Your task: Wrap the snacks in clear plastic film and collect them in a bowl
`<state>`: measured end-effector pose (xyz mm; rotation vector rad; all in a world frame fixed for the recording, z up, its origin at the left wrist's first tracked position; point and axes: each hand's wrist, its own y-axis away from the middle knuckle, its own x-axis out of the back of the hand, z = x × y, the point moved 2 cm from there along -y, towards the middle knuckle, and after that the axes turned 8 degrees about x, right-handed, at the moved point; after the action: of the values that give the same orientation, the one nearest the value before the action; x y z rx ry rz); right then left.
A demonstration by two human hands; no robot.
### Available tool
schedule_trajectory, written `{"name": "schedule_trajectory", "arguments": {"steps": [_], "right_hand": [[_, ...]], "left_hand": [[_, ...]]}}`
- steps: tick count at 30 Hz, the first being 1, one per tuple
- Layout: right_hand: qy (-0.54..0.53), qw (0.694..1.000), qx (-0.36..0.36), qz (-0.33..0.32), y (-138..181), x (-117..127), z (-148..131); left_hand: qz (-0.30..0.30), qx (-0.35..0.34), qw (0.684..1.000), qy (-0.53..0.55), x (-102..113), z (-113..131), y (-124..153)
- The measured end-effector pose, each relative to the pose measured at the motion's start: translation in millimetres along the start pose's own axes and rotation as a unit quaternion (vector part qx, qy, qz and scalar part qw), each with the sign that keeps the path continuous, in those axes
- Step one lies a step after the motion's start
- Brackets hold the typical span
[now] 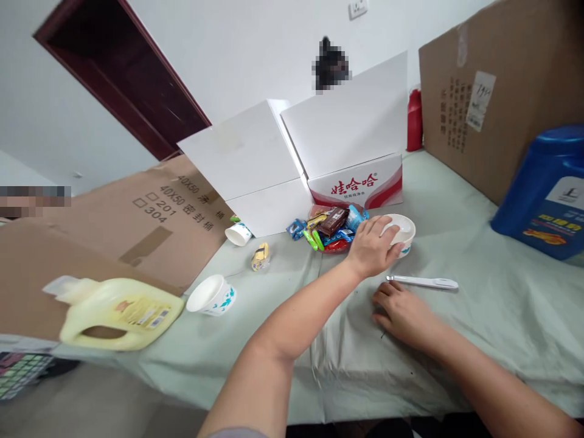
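My left hand [371, 246] is closed on a white paper cup [405, 228], its fingers over the rim and its thumb at the near side. Just left of that hand lies a pile of wrapped snacks [333, 225] on a red plate or bowl mostly hidden under them. My right hand [404, 313] rests on the green tablecloth, empty, with its fingers loosely apart. Right beyond its fingertips lies a slim white stick-shaped tool [424, 282] whose kind I cannot make out.
Tipped paper cups [214, 296] and a yellow wrapped snack [260, 257] are on the left, beside a pale yellow jug [123, 313]. A white carton [356, 182] stands behind the snacks. On the right are a blue bottle [542, 194] and a large cardboard box [493, 91]. A person is partly visible behind.
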<state>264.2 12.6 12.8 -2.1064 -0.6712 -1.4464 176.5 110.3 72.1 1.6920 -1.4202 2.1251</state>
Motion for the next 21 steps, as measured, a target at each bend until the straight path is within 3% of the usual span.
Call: {"name": "schedule_trajectory", "arguments": {"steps": [2, 3, 5, 6, 7, 11, 14, 17, 21], "right_hand": [[-0.002, 1.0, 0.002, -0.011, 3, 4, -3], [-0.003, 1.0, -0.001, -0.015, 3, 5, -5], [-0.001, 1.0, -0.009, -0.018, 3, 7, -8], [0.003, 1.0, -0.014, -0.019, 2, 8, -9], [0.007, 1.0, -0.016, -0.019, 1, 8, -10], [0.009, 1.0, -0.002, -0.008, 2, 13, -3], [0.036, 0.998, -0.025, 0.04, 9, 17, 14], [0.074, 0.994, -0.059, 0.056, 16, 15, 32], [0.084, 0.994, -0.048, 0.049, 18, 10, 42]], "left_hand": [[0.085, -0.006, 0.996, 0.033, 24, -29, 24], [0.119, 0.032, 0.992, 0.034, 36, -51, 34], [0.149, 0.213, 0.966, -0.007, 54, -105, 51], [0.13, 0.33, 0.934, -0.044, 59, -134, 58], [0.113, 0.379, 0.917, -0.057, 62, -159, 63], [0.004, 0.458, 0.886, -0.073, 43, -229, 71], [-0.092, 0.477, 0.87, -0.077, 15, -247, 71], [-0.172, 0.479, 0.857, -0.085, -6, -246, 66], [-0.261, 0.487, 0.826, -0.113, -10, -239, 57]]}}
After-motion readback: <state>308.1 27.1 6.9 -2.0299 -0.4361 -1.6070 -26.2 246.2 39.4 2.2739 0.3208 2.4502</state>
